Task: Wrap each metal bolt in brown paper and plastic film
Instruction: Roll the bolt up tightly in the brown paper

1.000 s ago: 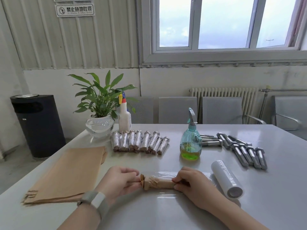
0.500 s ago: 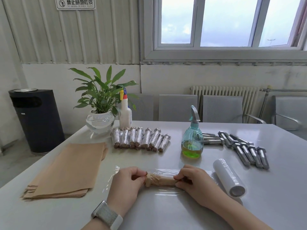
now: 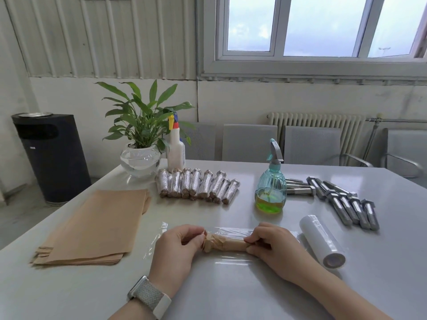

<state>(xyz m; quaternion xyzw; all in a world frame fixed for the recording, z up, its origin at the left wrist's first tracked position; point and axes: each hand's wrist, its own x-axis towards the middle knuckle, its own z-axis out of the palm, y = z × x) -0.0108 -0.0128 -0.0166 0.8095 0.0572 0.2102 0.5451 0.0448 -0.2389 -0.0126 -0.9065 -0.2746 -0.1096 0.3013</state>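
A bolt rolled in brown paper (image 3: 225, 243) lies on a sheet of clear plastic film (image 3: 231, 262) at the table's near middle. My left hand (image 3: 176, 248) pinches its crumpled left end together with the film edge. My right hand (image 3: 275, 247) grips its right end with curled fingers. The film roll (image 3: 322, 241) lies just right of my right hand. A stack of brown paper sheets (image 3: 97, 227) sits at the left. Several wrapped bolts (image 3: 196, 185) lie in a row behind, and several bare metal bolts (image 3: 342, 202) lie at the right.
A green spray bottle (image 3: 270, 183) stands behind the film. A potted plant in a glass bowl (image 3: 141, 144) and a white spray bottle (image 3: 176, 148) stand at the back left. Grey chairs (image 3: 249, 142) line the table's (image 3: 231, 296) far edge, and a black bin (image 3: 52, 155) stands on the floor at left.
My left hand moved in from the left and pulled the film edge up over the bundle's left end. The right hand stayed on the right end. The camera view shifted slightly.
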